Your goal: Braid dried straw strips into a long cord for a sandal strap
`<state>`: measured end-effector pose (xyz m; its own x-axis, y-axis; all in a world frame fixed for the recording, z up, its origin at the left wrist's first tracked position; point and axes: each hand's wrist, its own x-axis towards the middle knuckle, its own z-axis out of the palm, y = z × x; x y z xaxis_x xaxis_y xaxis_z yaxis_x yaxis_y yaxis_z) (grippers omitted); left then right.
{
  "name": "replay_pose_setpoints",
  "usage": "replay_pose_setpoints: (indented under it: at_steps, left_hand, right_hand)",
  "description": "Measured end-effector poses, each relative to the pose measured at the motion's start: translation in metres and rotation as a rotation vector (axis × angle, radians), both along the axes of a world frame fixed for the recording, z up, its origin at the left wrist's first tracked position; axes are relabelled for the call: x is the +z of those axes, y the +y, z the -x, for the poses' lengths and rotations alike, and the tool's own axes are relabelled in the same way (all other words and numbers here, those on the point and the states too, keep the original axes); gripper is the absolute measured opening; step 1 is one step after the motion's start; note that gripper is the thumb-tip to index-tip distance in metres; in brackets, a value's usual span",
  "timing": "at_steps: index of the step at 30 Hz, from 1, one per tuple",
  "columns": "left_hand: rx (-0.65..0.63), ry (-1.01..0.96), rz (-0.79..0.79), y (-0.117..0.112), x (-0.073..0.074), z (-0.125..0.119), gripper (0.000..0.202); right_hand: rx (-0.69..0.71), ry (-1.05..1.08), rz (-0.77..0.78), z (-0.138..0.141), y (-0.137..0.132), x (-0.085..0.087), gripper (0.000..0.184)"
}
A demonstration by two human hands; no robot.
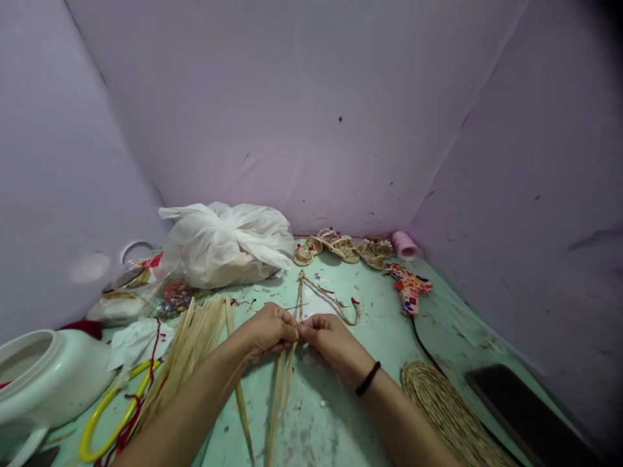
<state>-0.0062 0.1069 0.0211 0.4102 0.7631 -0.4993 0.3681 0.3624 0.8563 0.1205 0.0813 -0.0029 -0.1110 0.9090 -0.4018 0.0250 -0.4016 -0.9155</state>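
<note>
Both my hands meet at the middle of the green table, fingertips nearly touching. My left hand (pixel 272 329) pinches a twisted straw cord (pixel 300 295) from the left. On its right side my right hand (pixel 325 337) pinches the same cord, with a black band on the wrist. Beyond the fingers the cord runs up to a bend, then slants right and ends in a curl with a red tip. Two loose flat straw strips (pixel 276 402) hang from the fingers toward me. To the left of my left forearm lies a bundle of straw strips (pixel 187 344).
Yellow-handled scissors (pixel 100 415) and a white jug (pixel 73 373) stand left. A tied white plastic bag (pixel 228 243), small woven sandals (pixel 345 248) and a pink thread spool (pixel 406 246) line the back. Right are a patterned glue gun (pixel 410 285), a coiled woven oval (pixel 438 402) and a phone (pixel 525 412).
</note>
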Motion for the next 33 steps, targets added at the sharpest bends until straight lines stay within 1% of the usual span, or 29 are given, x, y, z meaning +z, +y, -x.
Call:
replay_pose_setpoints:
  at_steps: [2,4,6,8,10,12,14,16,18,19,21,22,23,24,25,26,27,29,30,31,33]
  left_hand:
    - [-0.063,0.057,-0.061,0.001,-0.002,0.001,0.009]
    - [-0.125,0.167,-0.154,0.002,-0.003,0.003,0.01]
    - [-0.168,0.344,-0.248,0.002,0.0,0.004,0.01]
    - [-0.185,0.547,-0.343,-0.003,0.007,0.004,0.011]
    - [-0.176,0.723,-0.445,-0.012,0.016,-0.001,0.014]
    - [-0.161,0.846,-0.529,-0.027,0.022,-0.011,0.018]
    - [-0.148,0.901,-0.585,-0.044,0.022,-0.022,0.022]
    - [-0.172,0.92,-0.621,-0.057,0.019,-0.032,0.025]
    - [-0.21,0.905,-0.629,-0.062,0.018,-0.036,0.025]
    - [-0.227,0.884,-0.621,-0.06,0.019,-0.034,0.023]
    - [-0.211,0.816,-0.6,-0.051,0.025,-0.026,0.019]
    - [-0.158,0.794,-0.58,-0.043,0.029,-0.021,0.019]
    - [-0.037,0.761,-0.583,-0.036,0.032,-0.015,0.021]
    - [0.085,0.666,-0.554,-0.028,0.033,-0.01,0.022]
    - [0.16,0.552,-0.43,-0.022,0.033,-0.007,0.023]
    - [0.176,0.443,-0.247,-0.017,0.031,-0.004,0.023]
    - [0.15,0.303,-0.101,-0.013,0.026,-0.003,0.021]
    - [0.093,0.066,0.116,-0.01,0.015,-0.004,0.014]
    - [0.083,-0.007,0.174,-0.009,0.009,-0.005,0.012]
    - [0.094,-0.04,0.201,-0.009,0.003,-0.006,0.01]
    - [0.135,-0.005,0.184,-0.01,-0.004,-0.008,0.009]
  right_hand:
    - [-0.007,-0.104,-0.082,-0.002,0.003,-0.009,0.012]
    - [-0.02,-0.16,-0.11,-0.002,0.004,-0.015,0.012]
    - [-0.035,-0.157,-0.101,-0.002,0.003,-0.016,0.013]
    - [-0.049,-0.108,-0.077,-0.001,0.002,-0.013,0.014]
    - [-0.061,-0.035,-0.03,0.0,0.0,-0.008,0.013]
    - [-0.079,0.046,0.025,0.001,-0.002,-0.003,0.01]
    - [-0.109,0.124,0.063,0.002,-0.004,0.001,0.008]
    - [-0.144,0.169,0.087,0.002,-0.005,0.001,0.007]
    - [-0.134,0.188,0.09,0.001,-0.006,-0.001,0.004]
    - [-0.106,0.196,0.085,0.0,-0.006,-0.002,0.005]
    - [-0.034,0.204,0.076,-0.003,-0.005,-0.004,0.008]
    - [0.001,0.203,0.08,-0.005,-0.005,-0.004,0.009]
    - [0.029,0.2,0.089,-0.007,-0.004,-0.004,0.01]
    - [0.054,0.192,0.098,-0.009,-0.004,-0.003,0.011]
    - [0.075,0.188,0.103,-0.011,-0.003,-0.002,0.012]
    - [0.095,0.193,0.099,-0.012,-0.003,-0.001,0.012]
    - [0.113,0.204,0.087,-0.013,-0.003,0.0,0.012]
    - [0.139,0.22,0.067,-0.014,-0.002,0.0,0.01]
    - [0.148,0.217,0.06,-0.014,-0.001,0.0,0.008]
    - [0.153,0.206,0.05,-0.013,-0.001,-0.001,0.007]
    - [0.148,0.147,0.005,-0.012,-0.001,-0.003,0.003]
